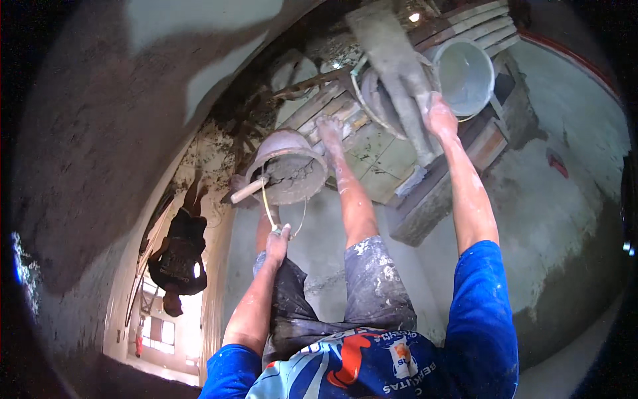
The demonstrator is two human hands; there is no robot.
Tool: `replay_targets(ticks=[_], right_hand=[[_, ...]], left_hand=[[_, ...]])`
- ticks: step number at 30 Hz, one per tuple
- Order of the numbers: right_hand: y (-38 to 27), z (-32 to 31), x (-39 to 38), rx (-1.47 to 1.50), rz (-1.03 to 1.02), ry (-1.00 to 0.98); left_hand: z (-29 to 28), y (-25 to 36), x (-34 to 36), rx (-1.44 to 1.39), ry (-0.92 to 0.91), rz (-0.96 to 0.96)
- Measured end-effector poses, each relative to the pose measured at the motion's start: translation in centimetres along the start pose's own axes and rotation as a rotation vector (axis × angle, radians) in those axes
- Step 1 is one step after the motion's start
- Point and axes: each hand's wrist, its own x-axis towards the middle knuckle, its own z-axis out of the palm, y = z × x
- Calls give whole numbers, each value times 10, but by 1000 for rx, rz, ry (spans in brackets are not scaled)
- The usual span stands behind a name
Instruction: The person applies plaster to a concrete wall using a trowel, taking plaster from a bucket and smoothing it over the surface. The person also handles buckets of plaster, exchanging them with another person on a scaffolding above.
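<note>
Near a bucket, the left hand's fingers hold its handle. The right hand is at a long grey thing; I can't tell if its fingers grip.

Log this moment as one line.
Left hand: gripping bail of mortar bucket; right hand: at grey piece beside pale bucket, grip unclear; wooden tool handle: across mortar bucket's rim
</note>
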Motion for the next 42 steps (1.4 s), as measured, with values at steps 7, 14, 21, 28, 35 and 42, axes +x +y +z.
replay_targets(ticks=[7, 14, 21, 28, 35, 42], right_hand=[[-53, 46, -65, 268, -321, 383], [-248, 123, -231, 938, -646, -648], [-334, 284, -205, 1554, 752, -740], [-307, 356, -166, 1937, 947, -787], [-244, 267, -307, 1352, 591, -841], [-191, 385, -173, 1736, 378, -757]], left_hand=[[-8, 13, -10, -63, 36, 79], [-2, 15, -22, 496, -147, 691], [59, -8, -54, -127, -514, 503], [-46, -1, -92, 650, -206, 572], [-88, -66, -102, 700, -29, 477], [-50, -38, -76, 653, -69, 595]])
